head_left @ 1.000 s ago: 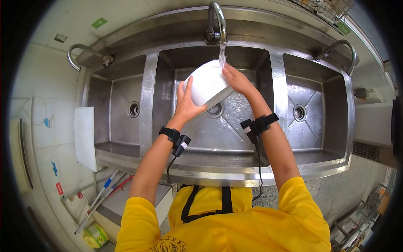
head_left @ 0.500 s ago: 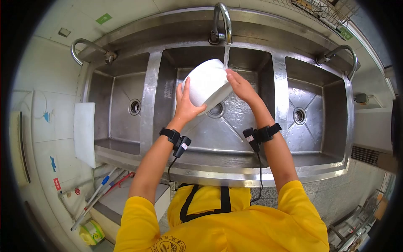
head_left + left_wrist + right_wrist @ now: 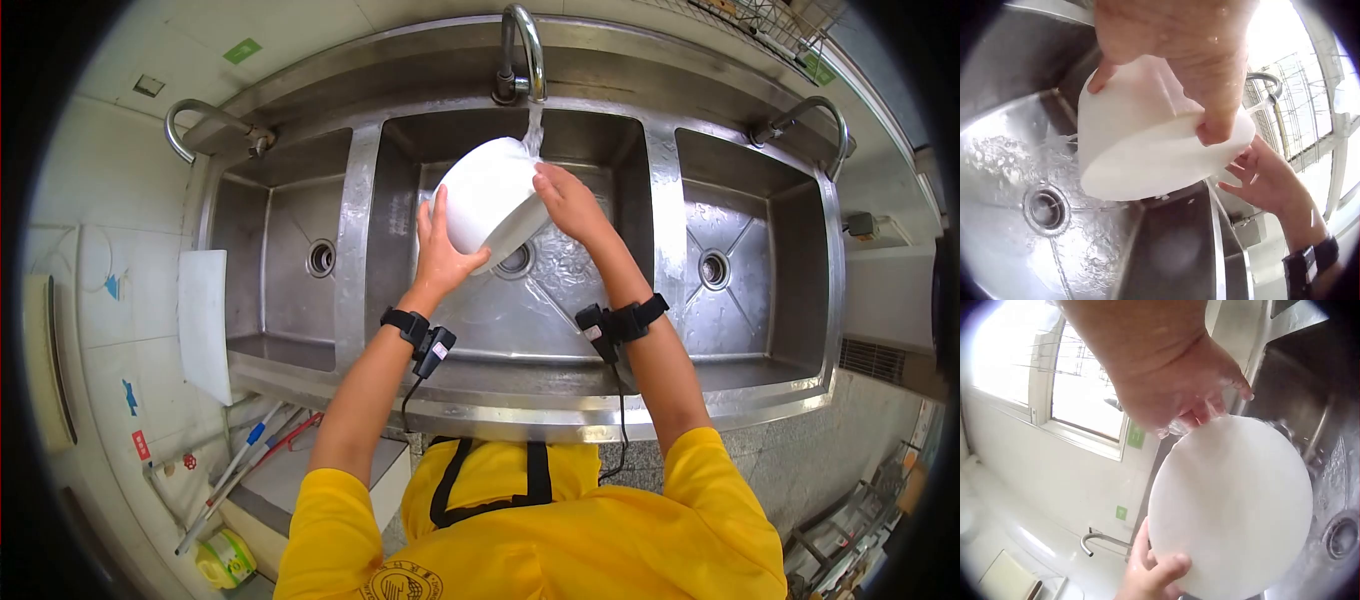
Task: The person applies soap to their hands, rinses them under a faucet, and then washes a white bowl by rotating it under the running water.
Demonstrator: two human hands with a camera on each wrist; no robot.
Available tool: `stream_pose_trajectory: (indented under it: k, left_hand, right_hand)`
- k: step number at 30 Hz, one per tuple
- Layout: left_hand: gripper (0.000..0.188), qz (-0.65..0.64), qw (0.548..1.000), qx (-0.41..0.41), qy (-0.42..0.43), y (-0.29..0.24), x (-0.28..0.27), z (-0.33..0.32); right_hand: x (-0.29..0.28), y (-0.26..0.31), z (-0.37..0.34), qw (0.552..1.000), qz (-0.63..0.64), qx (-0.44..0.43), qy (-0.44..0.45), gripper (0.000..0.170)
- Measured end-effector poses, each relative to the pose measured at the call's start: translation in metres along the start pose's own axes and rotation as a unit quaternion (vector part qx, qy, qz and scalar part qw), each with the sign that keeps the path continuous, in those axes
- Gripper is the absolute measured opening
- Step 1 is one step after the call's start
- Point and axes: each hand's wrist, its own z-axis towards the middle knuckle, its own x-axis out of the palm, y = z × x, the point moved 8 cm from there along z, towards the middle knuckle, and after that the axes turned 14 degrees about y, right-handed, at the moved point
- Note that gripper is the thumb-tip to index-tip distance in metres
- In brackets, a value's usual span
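Grips the white bowl (image 3: 488, 195) from its left with the left hand (image 3: 440, 258) spread wide. Touches its far right edge with the right hand (image 3: 575, 207). Holds it tipped over the middle sink (image 3: 480, 325), long way slanting away and right, close to the running water (image 3: 534, 128).

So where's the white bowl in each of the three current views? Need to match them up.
Head: white bowl, just above image centre, tilted.
Left wrist: white bowl, centre to left of centre.
Right wrist: white bowl, lower centre, reaching right of centre.
Shared landmark: middle basin's drain; below the bowl in head, lower left in left wrist, lower right edge in right wrist.
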Motion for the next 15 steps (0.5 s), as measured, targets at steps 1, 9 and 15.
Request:
stream_pose_trajectory:
  k: [1,9,15]
  left_hand:
    - [0.102,0.001,1.0,0.0,0.0,0.001,0.0,0.0]
    - [0.102,0.013,0.999,0.021,0.033,-0.003,0.003,-0.008]
    - [0.101,0.036,0.998,0.046,0.035,-0.017,0.002,0.003]
  right_hand:
    - [0.0,-0.004,0.003,0.999,0.039,0.011,0.02,0.047]
    - [0.038,-0.079,0.03,0.97,0.217,0.084,0.072,0.049]
    - [0.025,-0.014,0.01,0.995,-0.095,0.004,0.022,0.051]
